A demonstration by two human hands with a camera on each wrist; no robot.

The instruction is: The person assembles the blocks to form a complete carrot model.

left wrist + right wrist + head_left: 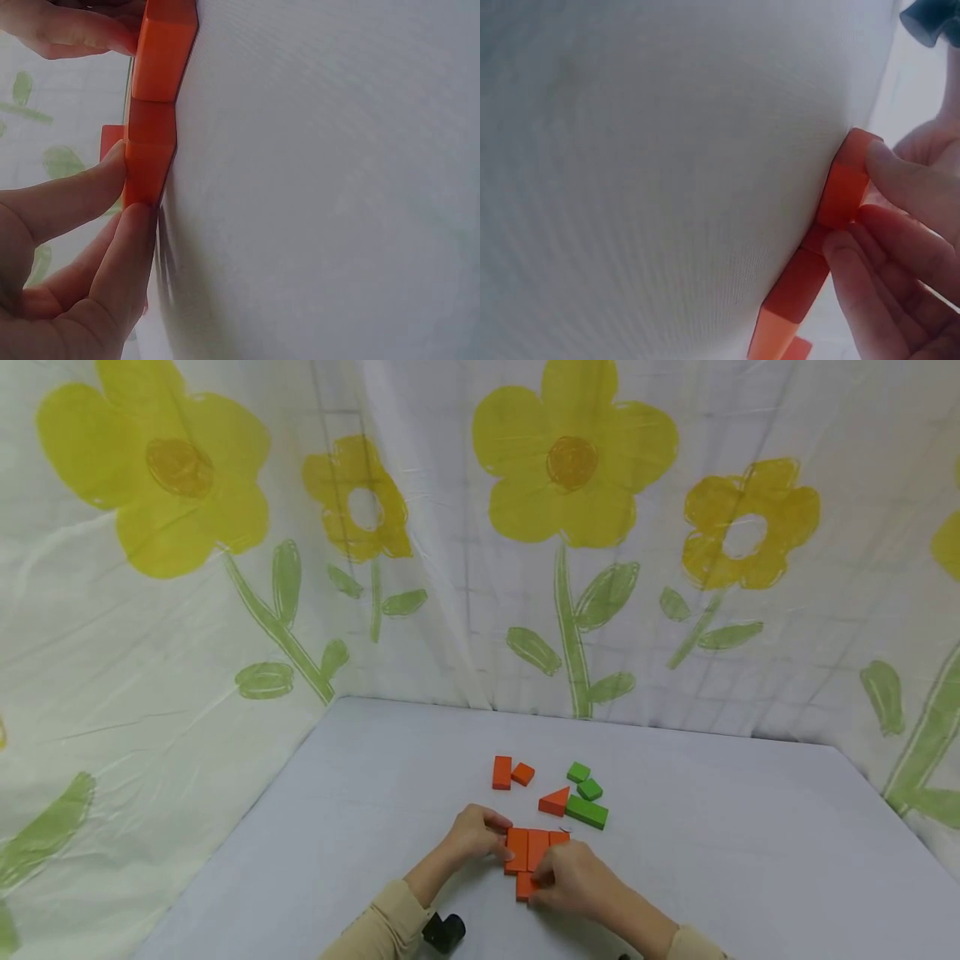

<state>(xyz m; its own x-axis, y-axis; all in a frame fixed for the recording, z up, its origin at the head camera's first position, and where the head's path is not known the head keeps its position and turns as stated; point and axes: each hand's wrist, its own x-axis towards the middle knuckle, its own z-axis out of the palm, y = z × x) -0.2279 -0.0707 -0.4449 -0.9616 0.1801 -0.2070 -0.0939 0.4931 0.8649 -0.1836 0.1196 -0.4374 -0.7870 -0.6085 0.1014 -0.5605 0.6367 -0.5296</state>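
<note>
Pinching one orange block (517, 848) each: left fingers (135, 240), right fingers (847, 262). Beyond: three orange blocks (502, 773), three green blocks (587, 812).

The smooth orange-red rectangular blocks (152, 161) look like painted wood with a faint sheen. The white tabletop (322, 187) looks matt, finely ribbed like cloth; the white flower-patterned curtain (442, 610), thin and creased.

"How is the left hand (477, 833)?"
"It makes a pinch with its bent fingers (495, 817)."
"And the right hand (573, 875)?"
"It pinches too; both forearms (433, 873) reach forward and inward."
</note>
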